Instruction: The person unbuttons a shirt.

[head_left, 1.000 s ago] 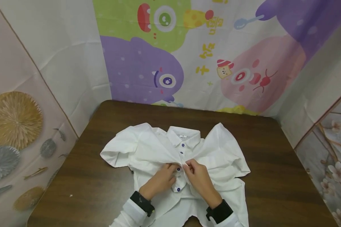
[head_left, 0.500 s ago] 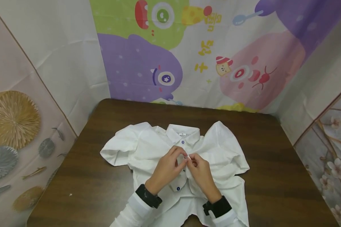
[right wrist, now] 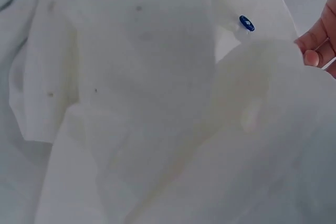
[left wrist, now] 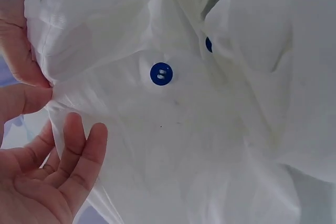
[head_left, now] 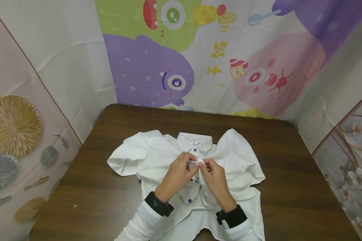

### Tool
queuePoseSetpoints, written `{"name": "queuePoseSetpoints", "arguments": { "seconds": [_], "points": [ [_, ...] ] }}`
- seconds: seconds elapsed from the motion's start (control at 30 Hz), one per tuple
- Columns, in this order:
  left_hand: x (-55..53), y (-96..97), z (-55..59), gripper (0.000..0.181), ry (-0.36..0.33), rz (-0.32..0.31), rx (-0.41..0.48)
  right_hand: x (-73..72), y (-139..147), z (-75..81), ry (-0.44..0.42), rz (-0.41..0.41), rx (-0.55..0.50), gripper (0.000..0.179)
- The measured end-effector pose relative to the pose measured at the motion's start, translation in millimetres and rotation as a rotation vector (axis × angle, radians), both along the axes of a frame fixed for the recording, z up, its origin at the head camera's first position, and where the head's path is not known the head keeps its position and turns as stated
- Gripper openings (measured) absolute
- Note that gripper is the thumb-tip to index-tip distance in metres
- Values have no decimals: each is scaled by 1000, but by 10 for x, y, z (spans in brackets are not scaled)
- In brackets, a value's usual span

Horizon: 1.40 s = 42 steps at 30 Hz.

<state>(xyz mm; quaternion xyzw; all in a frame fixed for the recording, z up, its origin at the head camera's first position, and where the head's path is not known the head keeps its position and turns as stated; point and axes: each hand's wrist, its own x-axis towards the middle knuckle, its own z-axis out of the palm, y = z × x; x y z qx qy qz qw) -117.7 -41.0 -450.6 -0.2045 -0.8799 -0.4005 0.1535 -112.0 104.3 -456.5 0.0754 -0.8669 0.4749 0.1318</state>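
Observation:
A white short-sleeved shirt with blue buttons lies spread out, its collar toward the far side. My left hand pinches the front edge just below the top button. From the other side, my right hand pinches the same raised bit of cloth, and the fingertips nearly meet. Whatever lies between the fingertips is hidden. A lower button shows beneath the hands. In the left wrist view, one button sits near fingers gripping the cloth edge. The right wrist view shows another button beside fingertips.
The brown table extends around the shirt on both sides. A tiny white scrap lies at the left. A cartoon-printed curtain hangs behind the table, with patterned panels to either side.
My left hand has moved up the shirt front from a lower button toward the collar. My right hand has shifted slightly up. The cloth edge is now raised between both hands' fingertips.

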Motion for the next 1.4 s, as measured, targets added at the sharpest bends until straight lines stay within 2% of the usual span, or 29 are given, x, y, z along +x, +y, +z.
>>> {"name": "queuePoseSetpoints", "arguments": {
  "seconds": [0.4, 0.6, 0.83, 1.1, 1.4],
  "points": [
    [-14, 2, 29, 12, -63, 3, 28, -8, -7, 34, 83, -42, 105, 14],
    [-13, 4, 19, 11, -69, 4, 54, -9, -18, 35, 117, -50, 127, 12],
    [-2, 2, 4, 10, -83, 8, 86, -20, -26, 31, 117, -78, 145, 12],
    [0, -6, -25, 10, -73, 7, 119, -18, -9, 26, 116, -63, 147, 12],
    [44, -72, -50, 9, -152, 4, 105, 18, 84, 8, 86, -6, 234, 9]
  ]
}}
